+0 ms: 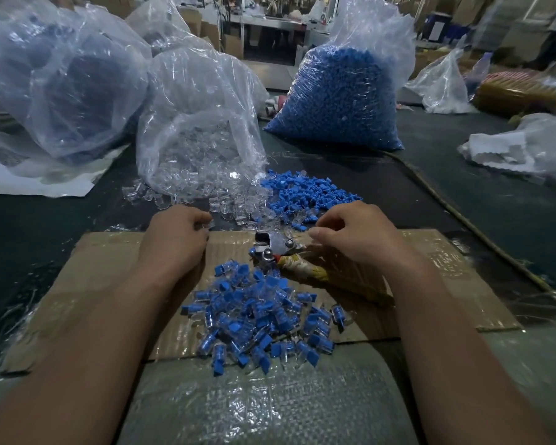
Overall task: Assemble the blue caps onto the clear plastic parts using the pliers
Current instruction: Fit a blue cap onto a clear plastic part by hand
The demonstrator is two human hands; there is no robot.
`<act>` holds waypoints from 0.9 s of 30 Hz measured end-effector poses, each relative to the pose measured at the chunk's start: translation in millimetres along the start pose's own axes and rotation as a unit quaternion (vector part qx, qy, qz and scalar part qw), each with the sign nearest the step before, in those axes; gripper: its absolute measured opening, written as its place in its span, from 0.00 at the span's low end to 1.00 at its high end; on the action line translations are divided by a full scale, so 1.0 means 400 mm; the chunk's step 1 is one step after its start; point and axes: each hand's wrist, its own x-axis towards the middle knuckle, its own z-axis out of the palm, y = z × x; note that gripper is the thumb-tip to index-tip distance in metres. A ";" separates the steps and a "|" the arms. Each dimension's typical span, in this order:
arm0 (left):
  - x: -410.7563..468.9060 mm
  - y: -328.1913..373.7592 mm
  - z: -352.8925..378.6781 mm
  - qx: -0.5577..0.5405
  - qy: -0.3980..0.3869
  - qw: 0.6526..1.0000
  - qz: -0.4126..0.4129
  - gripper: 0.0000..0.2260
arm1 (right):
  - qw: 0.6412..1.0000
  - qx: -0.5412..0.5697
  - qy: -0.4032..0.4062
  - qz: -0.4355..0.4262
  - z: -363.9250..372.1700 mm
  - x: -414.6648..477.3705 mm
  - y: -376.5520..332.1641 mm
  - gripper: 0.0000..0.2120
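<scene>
left hand (177,234): palm down at the far edge of the cardboard (109,252), fingers (197,233) curled in, tips pinching a clear plastic part (208,224)
loose clear parts (228,205): spilled on the counter (463,194) from an open bag (199,130), just beyond the left hand
assembled pieces (257,313): heaped on the cardboard between the forearms
pliers (275,248): lying on the cardboard, tape-wrapped handles under the right hand
blue caps (302,191): loose heap touching the clear parts
right hand (360,232): knuckles up, fingers (331,220) curled down; cannot tell what they hold
</scene>
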 end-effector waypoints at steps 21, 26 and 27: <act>-0.045 0.054 -0.012 -0.385 -0.028 0.922 0.004 0.08 | 0.999 -0.012 0.043 -0.008 0.058 0.065 -0.010 0.10; -0.043 0.061 -0.009 -0.417 -0.035 0.908 -0.006 0.03 | 0.999 -0.046 0.015 0.007 0.067 0.075 -0.014 0.09; -0.044 0.062 -0.008 -0.416 -0.032 0.909 -0.005 0.04 | 0.999 -0.043 0.019 0.006 0.067 0.076 -0.014 0.08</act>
